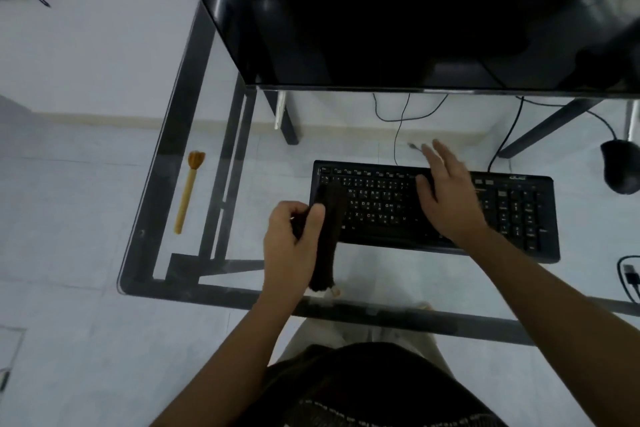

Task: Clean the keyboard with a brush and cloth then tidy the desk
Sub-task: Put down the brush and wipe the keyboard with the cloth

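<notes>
The left hand (294, 236), clamped round the dark cloth (327, 239), hovers at the left end of the keyboard (512, 215); the right hand (450, 201) lies flat, fingers straight, on its middle keys. Best brace there and wipe along the rows. The cloth runs near to far; the brush (188, 194), lying left, points bristles far

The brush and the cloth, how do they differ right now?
The brush is pale tan, a straight stick with a bristle tuft; the cloth is dark brown and hangs limp. The brush lies untouched on the glass desk, while the left hand grips the cloth. The brush lies apart from the keyboard; the cloth's upper end reaches over the keyboard's left keys. Both look long and narrow.
</notes>
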